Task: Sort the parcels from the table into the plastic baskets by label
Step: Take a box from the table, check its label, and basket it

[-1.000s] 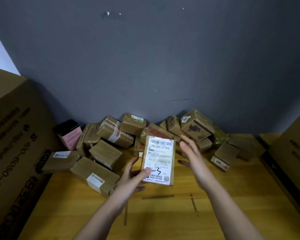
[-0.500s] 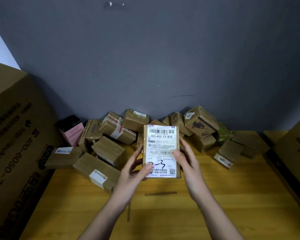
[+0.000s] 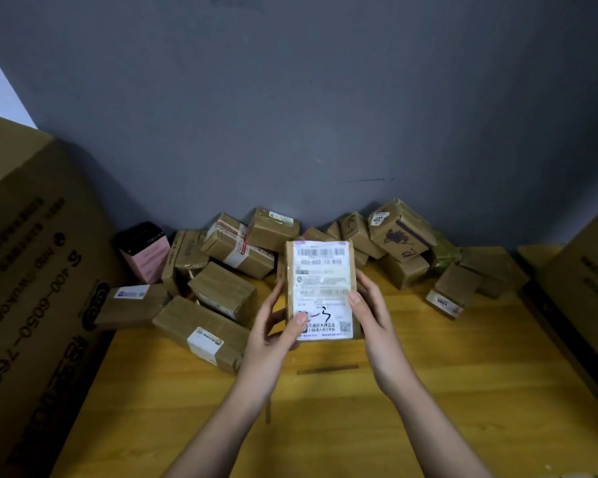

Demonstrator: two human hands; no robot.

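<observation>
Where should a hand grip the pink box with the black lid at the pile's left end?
Judging by pose: the pink box stands upright, its left and near sides exposed. Probably come from above-front and pinch its pink side walls below the lid; brown parcels crowd its right.

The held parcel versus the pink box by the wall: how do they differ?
The held parcel is brown cardboard; the pink box is pink with a black top. The parcel is off the table, gripped by the left hand and right hand; the box stands at the wall. A large white label covers the parcel's face; the box shows none. Both are upright.
</observation>
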